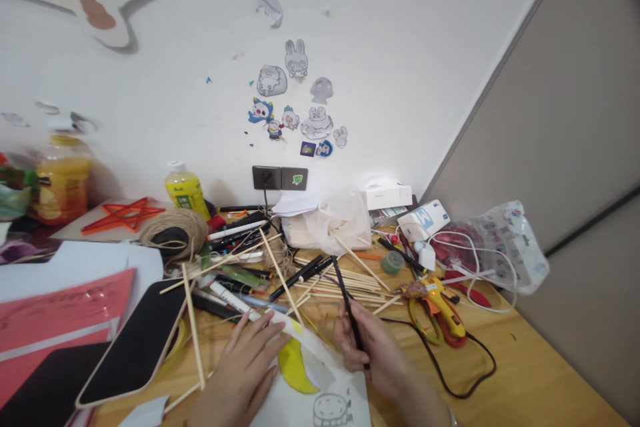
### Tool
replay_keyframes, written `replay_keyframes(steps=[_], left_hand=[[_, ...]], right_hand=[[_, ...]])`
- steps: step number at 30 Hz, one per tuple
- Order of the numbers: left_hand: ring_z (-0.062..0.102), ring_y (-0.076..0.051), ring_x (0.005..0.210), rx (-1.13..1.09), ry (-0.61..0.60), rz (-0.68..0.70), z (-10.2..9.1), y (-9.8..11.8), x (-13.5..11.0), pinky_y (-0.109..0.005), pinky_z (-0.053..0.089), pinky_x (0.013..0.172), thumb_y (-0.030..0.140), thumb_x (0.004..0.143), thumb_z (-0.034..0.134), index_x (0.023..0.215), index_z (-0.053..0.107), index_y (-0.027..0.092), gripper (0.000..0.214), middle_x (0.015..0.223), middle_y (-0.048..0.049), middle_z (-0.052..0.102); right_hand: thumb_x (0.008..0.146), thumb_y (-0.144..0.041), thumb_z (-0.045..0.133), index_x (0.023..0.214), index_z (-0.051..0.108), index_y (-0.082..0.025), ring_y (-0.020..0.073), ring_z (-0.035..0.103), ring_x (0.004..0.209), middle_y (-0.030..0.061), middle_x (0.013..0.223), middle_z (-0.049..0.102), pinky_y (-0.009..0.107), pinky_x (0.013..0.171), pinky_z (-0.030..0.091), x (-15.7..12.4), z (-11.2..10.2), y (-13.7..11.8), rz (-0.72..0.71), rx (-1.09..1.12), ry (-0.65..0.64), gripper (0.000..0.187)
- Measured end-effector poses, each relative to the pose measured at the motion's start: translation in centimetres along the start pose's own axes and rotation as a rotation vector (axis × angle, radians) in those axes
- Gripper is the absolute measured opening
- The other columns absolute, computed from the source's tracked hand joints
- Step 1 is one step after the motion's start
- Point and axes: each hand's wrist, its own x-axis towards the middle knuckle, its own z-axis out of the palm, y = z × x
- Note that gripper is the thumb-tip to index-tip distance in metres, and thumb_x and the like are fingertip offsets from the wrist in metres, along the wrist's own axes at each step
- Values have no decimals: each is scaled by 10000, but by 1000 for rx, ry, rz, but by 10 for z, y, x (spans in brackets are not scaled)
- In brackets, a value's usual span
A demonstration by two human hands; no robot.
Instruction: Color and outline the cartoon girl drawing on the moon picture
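A black pen (345,290) stands tilted upward in my right hand (367,347), whose fingers are wrapped round its lower part. My left hand (245,367) lies with fingers stretched out over the left side of a white sheet of paper (295,410). On that sheet a yellow crescent moon (297,367) shows between my hands, with an outlined round, drum-like drawing (330,408) below it. The sheet's upper edge appears lifted or folded. Just beyond my left fingertips lies a white marker (233,299).
Thin wooden sticks (360,280) and several pens spread across the table. A yellow glue gun (445,307) with a black cord lies at right. A phone (137,340), twine roll (175,230) and red star frame (123,213) are at left. Bottles (186,190) stand by the wall.
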Motion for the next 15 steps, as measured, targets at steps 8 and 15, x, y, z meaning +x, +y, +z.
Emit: replay_keyframes(steps=[8, 15], left_hand=[[569, -200, 1111, -53, 0, -28, -1, 1, -1, -384, 371, 1065, 198, 848, 521, 1172, 576, 241, 331, 1097, -22, 673], [584, -188, 1103, -84, 14, -15, -1, -1, -1, -360, 374, 1068, 210, 844, 535, 1191, 565, 246, 350, 1101, -18, 680]], right_hand=[[751, -371, 707, 813, 601, -147, 9, 237, 354, -51, 576, 535, 182, 370, 145, -1, 1, -1, -118, -100, 53, 255], [745, -344, 673, 927, 667, -118, 26, 251, 374, -33, 571, 535, 196, 389, 159, 0, -3, 1, -153, -163, 75, 290]])
